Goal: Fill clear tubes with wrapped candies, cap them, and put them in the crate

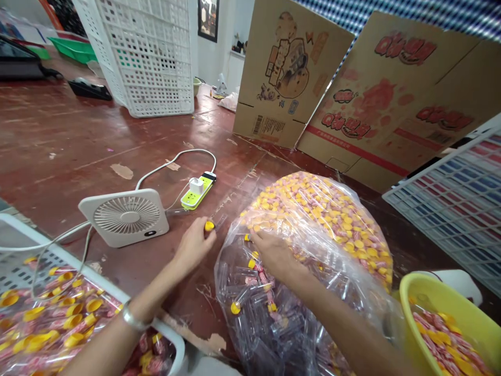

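Red surface (90, 149) bears one fan (129, 216), one bag (350, 284), near two hands (193, 240) (274, 255).

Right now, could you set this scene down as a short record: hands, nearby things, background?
Left hand: gripping a yellow cap
Right hand: over the clear bag, fingertips by another yellow cap, grip unclear
In the bag: clear tubes, many yellow-capped pieces
Left side: white fan, power strip, white basket
Right side: yellow bucket
Background: cardboard boxes, tall white basket
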Demonstrator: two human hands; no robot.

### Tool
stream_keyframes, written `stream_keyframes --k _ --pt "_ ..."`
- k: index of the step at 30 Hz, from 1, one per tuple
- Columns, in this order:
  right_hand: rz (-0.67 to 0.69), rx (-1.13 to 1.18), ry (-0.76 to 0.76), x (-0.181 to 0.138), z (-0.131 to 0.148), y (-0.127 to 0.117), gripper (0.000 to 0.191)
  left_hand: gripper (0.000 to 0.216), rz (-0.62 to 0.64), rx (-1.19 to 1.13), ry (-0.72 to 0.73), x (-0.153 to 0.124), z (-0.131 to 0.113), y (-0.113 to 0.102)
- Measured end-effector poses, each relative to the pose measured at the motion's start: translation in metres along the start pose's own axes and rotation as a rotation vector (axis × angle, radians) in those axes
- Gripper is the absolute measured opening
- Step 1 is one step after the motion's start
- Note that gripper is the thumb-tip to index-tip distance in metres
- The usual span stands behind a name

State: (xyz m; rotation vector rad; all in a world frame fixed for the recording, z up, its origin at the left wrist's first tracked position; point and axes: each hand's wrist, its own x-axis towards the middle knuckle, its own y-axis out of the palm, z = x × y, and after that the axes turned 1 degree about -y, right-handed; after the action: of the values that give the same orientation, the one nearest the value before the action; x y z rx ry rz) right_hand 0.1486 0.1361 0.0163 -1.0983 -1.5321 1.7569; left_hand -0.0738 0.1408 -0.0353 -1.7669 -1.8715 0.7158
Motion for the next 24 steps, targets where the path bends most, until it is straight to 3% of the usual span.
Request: stream_keyframes --k 4,7,12,16,18,20,24 --pt "0.038 -0.054 -0.067 0.038 0.000 0.021 0.023 0.019 0.012 0.141 -0.051 0.051 0.002 0.015" --pt "0.011 -0.045 -0.079 0.048 0.003 0.026 0.020 0.018 0.062 0.169 -0.045 0.056 0.003 0.022" --pt "-0.134 0.112 -0.047 0.024 0.003 0.004 0.010 0.030 0.201 0.010 0.065 0.016 0.013 -0.003" --pt "-0.479 0.860 -0.021 -0.003 0.018 -0.014 0.015 0.036 0.340 -0.285 0.064 -0.036 0.008 -0.022" --pt "-0.513 1.101 -0.070 -0.011 0.028 -0.017 0.016 0.035 0.405 -0.487 0.011 -0.057 -0.002 -0.023" --pt "-0.460 1.087 -0.109 -0.016 0.036 -0.018 0.009 0.035 0.434 -0.636 -0.030 -0.070 -0.013 -0.022" --pt "-0.391 0.795 -0.211 -0.026 0.041 -0.020 0.017 0.034 0.418 -0.834 -0.079 -0.081 -0.023 -0.014"
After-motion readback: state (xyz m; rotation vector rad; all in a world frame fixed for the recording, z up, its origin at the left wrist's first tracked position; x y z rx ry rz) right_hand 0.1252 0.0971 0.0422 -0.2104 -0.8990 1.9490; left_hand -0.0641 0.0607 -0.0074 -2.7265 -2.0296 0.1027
